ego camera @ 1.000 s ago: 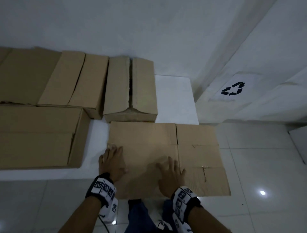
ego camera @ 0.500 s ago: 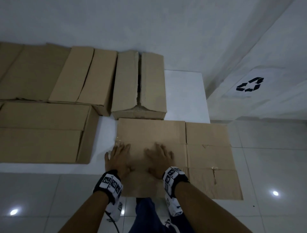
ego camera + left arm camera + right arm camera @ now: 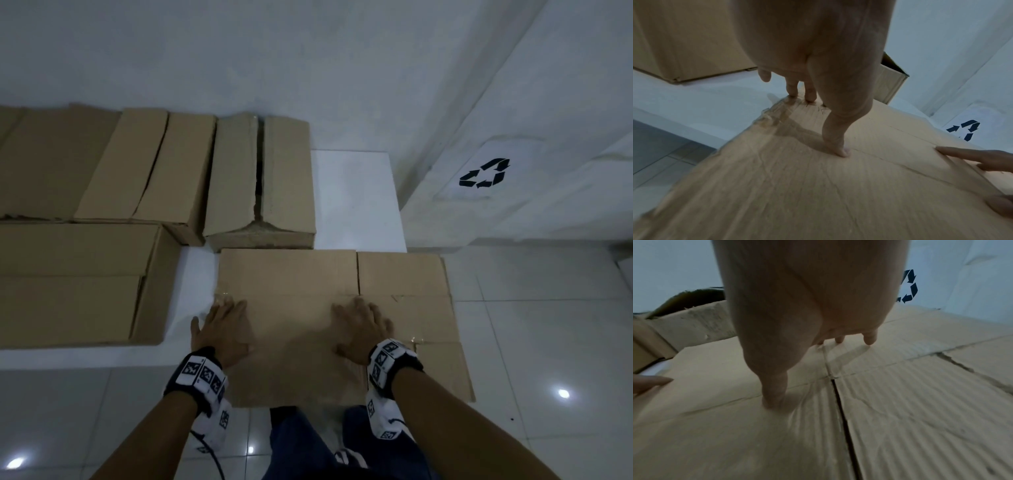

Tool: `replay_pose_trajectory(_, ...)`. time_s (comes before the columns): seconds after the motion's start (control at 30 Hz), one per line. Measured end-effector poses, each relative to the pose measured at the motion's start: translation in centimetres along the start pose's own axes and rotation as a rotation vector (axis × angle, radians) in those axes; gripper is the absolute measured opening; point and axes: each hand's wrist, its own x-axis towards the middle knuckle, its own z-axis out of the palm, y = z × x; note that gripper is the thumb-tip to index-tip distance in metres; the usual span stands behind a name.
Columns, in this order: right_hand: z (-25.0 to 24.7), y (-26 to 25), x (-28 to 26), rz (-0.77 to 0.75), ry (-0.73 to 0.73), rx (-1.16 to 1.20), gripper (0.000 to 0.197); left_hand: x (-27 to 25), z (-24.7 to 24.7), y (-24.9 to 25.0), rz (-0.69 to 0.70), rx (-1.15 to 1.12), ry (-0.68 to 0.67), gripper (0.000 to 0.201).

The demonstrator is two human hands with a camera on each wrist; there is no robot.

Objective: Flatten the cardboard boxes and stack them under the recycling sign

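- Left hand [image 3: 224, 330]: I am pressing it palm-down on the left edge of the flattened box [image 3: 301, 274], fingers straight and spread, grasping nothing. In the left wrist view the fingertips [image 3: 810, 96] are landing on a strip of old clear tape at the edge.
- Right hand [image 3: 361, 330]: I am laying it flat nearer the middle of the same sheet, fingers extended, holding nothing. In the right wrist view the thumb is bearing down just beside the slit between two flaps.
- Flattened box: it is lying on the floor [image 3: 548, 342] at my knees, its far edge overlapping a white mat [image 3: 356, 198]. I judge both palms are weighing it down so the creases stay collapsed before I carry it off.
- Recycling sign [image 3: 484, 173]: a white sheet on the right-hand wall, well apart from the sheet I am pressing; the floor beneath it is showing no cardboard, so stacking is not yet begun.
- Uncrushed boxes [image 3: 263, 181]: several are sitting closed on the mat to the left, one touching the flattened sheet's far edge, waiting their turn.
- Markings: the black three-arrow recycling symbol is the only one I am making out; no brand or lettering is showing on any cardboard.
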Motion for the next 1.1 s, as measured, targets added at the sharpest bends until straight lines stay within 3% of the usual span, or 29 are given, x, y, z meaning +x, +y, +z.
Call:
replay_pose_trajectory(0.1,-0.5,1.6,-0.5,-0.01,0.018,0.008,0.078,0.3,0.0,-0.1,-0.005,-0.005,-0.026,0.097)
replay_pose_trajectory(0.23,-1.2,6.1,-1.3,0.118,-0.016,0.052,0.079,0.4,0.3,0.2,-0.029,-0.005,-0.034,0.098)
replay_pose_trajectory(0.4,-1.1,9.2,-1.1,0.109,-0.047,0.017,0.09,0.4,0.3,0.4,-0.051,-0.011,-0.036,0.099)
replay_pose_trajectory(0.47,-0.9,8.6,-0.9,0.101,0.01,0.032,0.088,0.3,0.2,0.6,-0.06,-0.021,-0.038,0.099)
replay_pose_trajectory(0.57,-1.2,8.5,-0.9,0.137,0.162,0.108,0.071,0.3,0.3,0.8,-0.074,-0.03,-0.038,0.1)
replay_pose_trajectory(0.77,-1.2,10.6,-0.2,0.256,0.059,0.122,0.092,0.0,0.0,1.3,-0.085,-0.017,-0.026,0.097)
replay_pose_trajectory(0.87,-1.0,10.3,0.0,0.263,0.116,0.095,0.102,0.0,0.0,1.3,-0.093,-0.022,-0.025,0.097)
replay_pose_trajectory(1.1,-2.7,10.7,-0.5,0.24,0.073,0.284,0.106,0.0,-0.9,1.8,-0.064,0.106,-0.043,0.096)
